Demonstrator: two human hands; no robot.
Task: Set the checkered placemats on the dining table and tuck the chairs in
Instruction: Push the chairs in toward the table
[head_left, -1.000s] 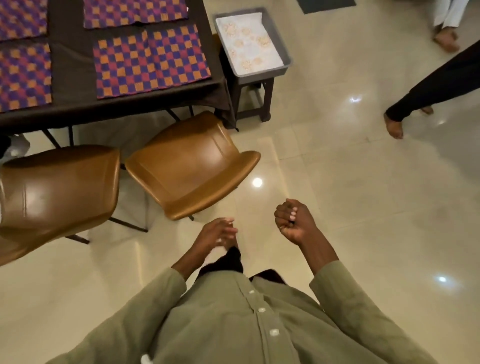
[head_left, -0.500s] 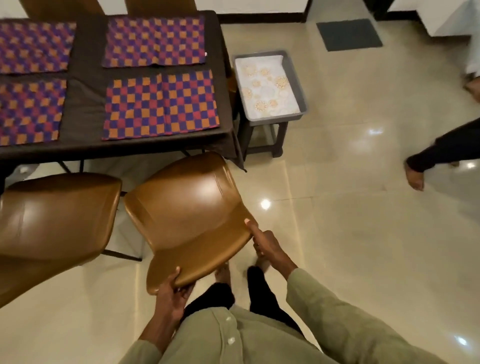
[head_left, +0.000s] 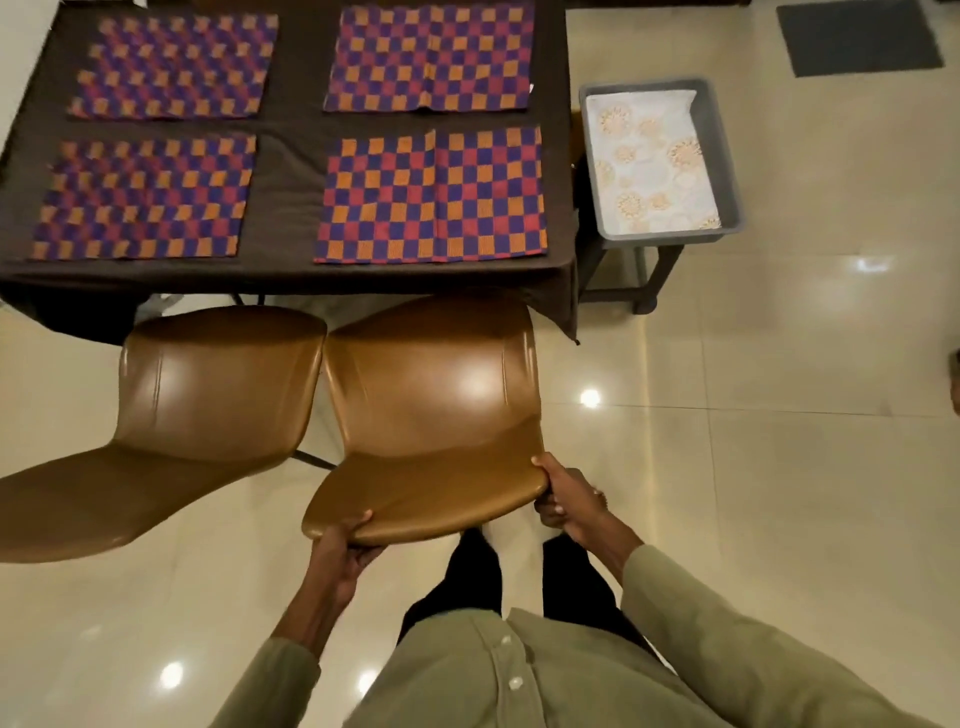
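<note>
Several checkered placemats lie flat on the dark-clothed dining table (head_left: 291, 156); the near-right placemat (head_left: 431, 195) is closest to me. A brown leather chair (head_left: 431, 405) faces the table, its seat front reaching under the table's near edge. My left hand (head_left: 340, 545) grips the left end of its backrest top. My right hand (head_left: 566, 499) grips the right end. A second brown chair (head_left: 202, 415) stands beside it on the left, touching it, turned at an angle with its backrest swung out to the left.
A grey tray (head_left: 719, 156) lined with a white patterned cloth rests on a small dark stool just right of the table. A dark floor mat (head_left: 857, 39) lies at the far right. Glossy tile floor spreads to the right.
Both hands went from hanging free to gripping the right chair's backrest. The chair has turned square to the table and moved toward it, now touching the left chair.
</note>
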